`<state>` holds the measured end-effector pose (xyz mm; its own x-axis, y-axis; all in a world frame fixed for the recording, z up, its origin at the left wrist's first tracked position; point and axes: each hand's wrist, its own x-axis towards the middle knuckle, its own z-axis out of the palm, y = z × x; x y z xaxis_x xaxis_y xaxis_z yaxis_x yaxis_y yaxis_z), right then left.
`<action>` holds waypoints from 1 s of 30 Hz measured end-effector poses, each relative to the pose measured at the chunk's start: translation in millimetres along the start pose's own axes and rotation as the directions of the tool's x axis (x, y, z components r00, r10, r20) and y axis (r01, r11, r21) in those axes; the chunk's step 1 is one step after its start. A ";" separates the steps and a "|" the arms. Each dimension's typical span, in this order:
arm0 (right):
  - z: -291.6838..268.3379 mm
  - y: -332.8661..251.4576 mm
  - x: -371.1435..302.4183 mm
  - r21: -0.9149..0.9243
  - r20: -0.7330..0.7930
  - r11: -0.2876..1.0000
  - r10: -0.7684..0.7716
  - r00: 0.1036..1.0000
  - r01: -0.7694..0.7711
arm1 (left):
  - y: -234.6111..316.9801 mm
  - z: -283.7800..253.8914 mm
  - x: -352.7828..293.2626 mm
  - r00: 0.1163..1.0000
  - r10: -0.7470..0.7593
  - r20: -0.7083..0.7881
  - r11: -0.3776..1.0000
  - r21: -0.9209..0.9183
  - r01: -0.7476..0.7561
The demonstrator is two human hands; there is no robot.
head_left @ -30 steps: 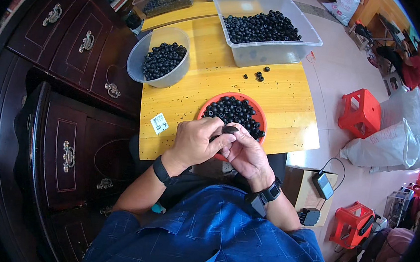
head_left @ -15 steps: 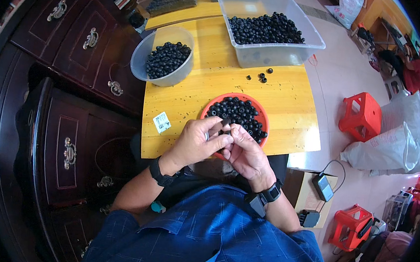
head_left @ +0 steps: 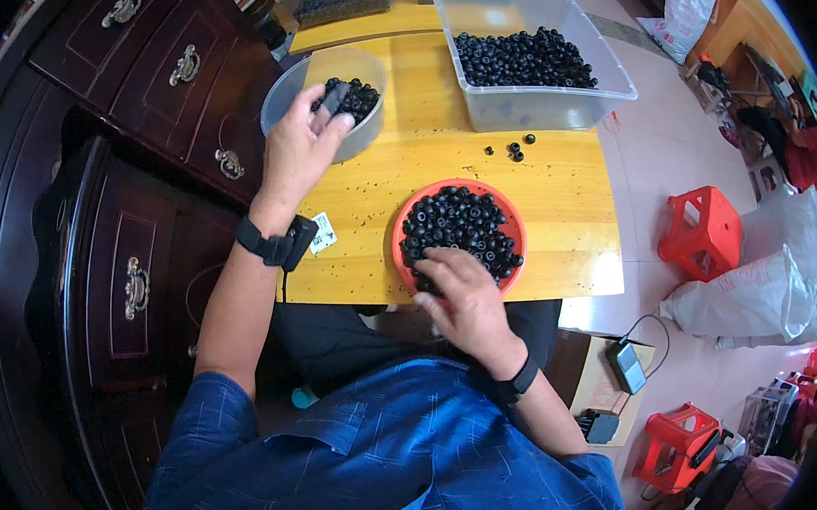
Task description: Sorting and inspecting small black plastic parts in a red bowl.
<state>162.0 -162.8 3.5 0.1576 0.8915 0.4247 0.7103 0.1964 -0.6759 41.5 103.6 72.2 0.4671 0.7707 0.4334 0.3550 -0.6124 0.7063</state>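
Observation:
My left hand is over the round clear tub of small black ring-shaped pieces at the far left of the table. Between its thumb and fingers shows a dark grey flat strip, blurred, its kind unclear. My right hand reaches over the near side of a shallow red-orange bowl heaped with the same black pieces. Its fingers are slightly bent and apart, the fingertips at the pieces, and nothing shows held in them.
A large clear bin of black pieces stands at the back of the yellow table. Several loose pieces lie before it. A white label is near my left wrist. Dark drawers line the left; a red stool stands right.
My hands have parted from where they met over the bowl's near side. The left has swung up and left to the round tub; the right has dropped to the bowl's pieces.

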 end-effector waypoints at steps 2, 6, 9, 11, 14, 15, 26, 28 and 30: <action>11.7 0.3 -4.7 -0.120 0.095 0.991 -0.056 0.994 0.067 | -4.8 3.3 -20.0 0.988 -0.014 0.156 0.998 0.055 0.005; 20.7 0.4 -5.2 -0.238 0.215 0.962 -0.081 0.973 0.133 | -27.1 30.8 -79.8 0.941 -0.156 0.299 0.984 -0.040 0.175; 26.8 4.9 -3.0 -0.271 0.281 0.944 -0.111 0.953 0.189 | -41.2 50.3 -111.1 0.918 -0.192 0.346 0.967 -0.094 0.238; 29.3 5.3 -1.7 -0.303 0.298 0.935 -0.092 0.950 0.186 | -52.3 62.1 -120.1 0.881 -0.250 0.402 0.932 -0.145 0.331; 32.1 5.8 -0.8 -0.334 0.293 0.930 -0.053 0.955 0.154 | -51.7 71.6 -124.3 0.787 -0.345 0.512 0.837 -0.211 0.505; 33.1 6.3 -0.8 -0.331 0.274 0.935 -0.033 0.961 0.126 | -49.5 71.9 -123.6 0.787 -0.344 0.512 0.837 -0.214 0.504; 20.0 26.9 -1.8 -0.361 0.055 0.932 -0.020 0.998 0.039 | -51.6 71.3 -123.4 0.773 -0.332 0.540 0.834 -0.216 0.509; 17.2 25.9 -0.5 -0.393 0.011 0.920 -0.005 1.000 0.008 | -50.0 71.6 -123.6 0.776 -0.330 0.538 0.831 -0.225 0.509; 15.1 22.7 1.5 -0.401 0.005 0.916 0.036 0.999 -0.031 | -50.8 71.0 -124.2 0.779 -0.328 0.534 0.828 -0.234 0.509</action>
<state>168.1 -150.8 -20.4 0.1793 0.9000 0.3973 0.9205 -0.0110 -0.3905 23.0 26.5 -57.1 0.6799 0.7073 -0.1934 0.3429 -0.0735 0.9365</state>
